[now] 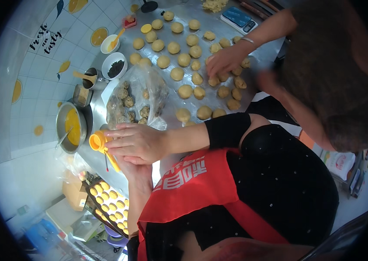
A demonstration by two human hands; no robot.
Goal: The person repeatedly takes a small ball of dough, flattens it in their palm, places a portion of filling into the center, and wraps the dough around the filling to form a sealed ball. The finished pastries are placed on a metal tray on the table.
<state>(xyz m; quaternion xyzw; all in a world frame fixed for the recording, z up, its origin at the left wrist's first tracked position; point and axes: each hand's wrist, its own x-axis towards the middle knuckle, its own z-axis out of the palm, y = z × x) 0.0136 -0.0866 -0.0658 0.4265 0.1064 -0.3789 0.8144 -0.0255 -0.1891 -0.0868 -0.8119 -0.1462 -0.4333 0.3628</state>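
Note:
My right hand (138,142) lies palm down across my left hand (138,168), fingers straight and close together. Most of the left hand is covered, so anything between the palms is hidden. Right beside the right fingertips is a yellow-orange plastic mould (97,141) with a round end. An orange handle-like part (113,163) shows below it; whether a hand grips it is unclear. Beyond my hands, a clear plastic bag (156,81) covers or holds several brown, chunky filling balls (128,101). Many pale yellow dough balls (184,59) are spread over the metal table (249,109).
Another person's hand (224,62) is among the dough pieces at right. Along the wall stand a metal bowl of yellow liquid (61,130), a white bowl of dark bits (125,70) and a metal cup (100,84). A kitchen scale (233,19) sits far back; a tray of yellow rounds (97,212) is lower left.

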